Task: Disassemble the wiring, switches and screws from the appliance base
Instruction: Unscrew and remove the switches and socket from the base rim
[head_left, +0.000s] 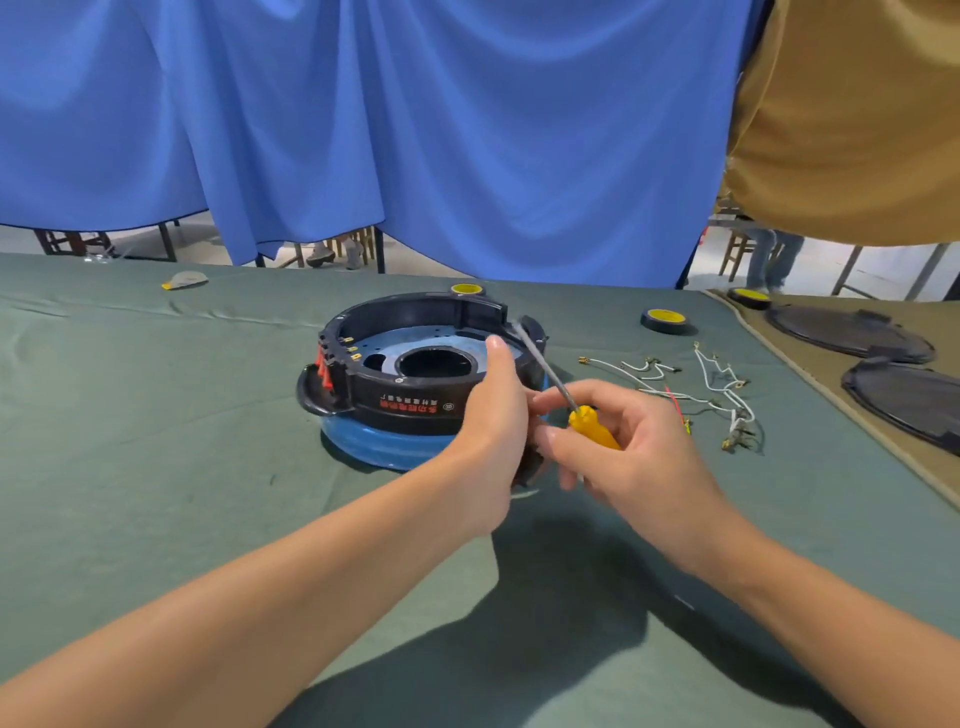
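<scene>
The left hand (493, 426) grips the appliance base (415, 384) at its near rim, thumb up along the edge. Just right of it, the right hand (634, 452) holds a yellow-handled screwdriver (592, 426), its shaft angled toward the base. Loose wires (717, 395) lie on the counter (156, 415), right of that hand.

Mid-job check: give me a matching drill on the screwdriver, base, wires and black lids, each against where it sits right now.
Things:
1 screwdriver
2 base
3 wires
4 lids

Places:
a loose on the green cloth, right of the base
b on the tan cloth, far right
c held in the right hand
d gripped at its rim by the left hand

Pairs: 1-c; 2-d; 3-a; 4-b
</scene>
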